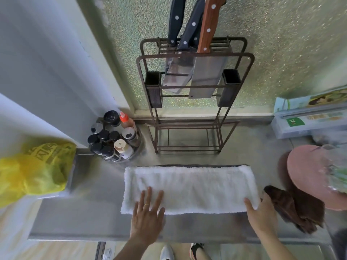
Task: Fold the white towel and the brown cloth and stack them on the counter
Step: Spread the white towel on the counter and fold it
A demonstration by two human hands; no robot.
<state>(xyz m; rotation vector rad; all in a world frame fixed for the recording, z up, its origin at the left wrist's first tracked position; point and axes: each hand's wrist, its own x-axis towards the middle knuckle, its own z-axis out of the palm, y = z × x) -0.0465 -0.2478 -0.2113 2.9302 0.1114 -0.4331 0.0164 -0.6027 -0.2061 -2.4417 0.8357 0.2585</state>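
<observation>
White towel [189,188] lies folded lengthwise near the counter [97,218] front edge, bare steel around it. Left hand [147,214] presses flat, fingers spread; right hand [261,214] pinches its corner beside the brown cloth [293,209].

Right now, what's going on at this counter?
A person is folding a fluffy white towel on the steel counter. It lies as a long strip. The left hand presses flat on its near left part; the right hand holds its right end. The crumpled brown cloth waits to the right, unfolded.
</observation>
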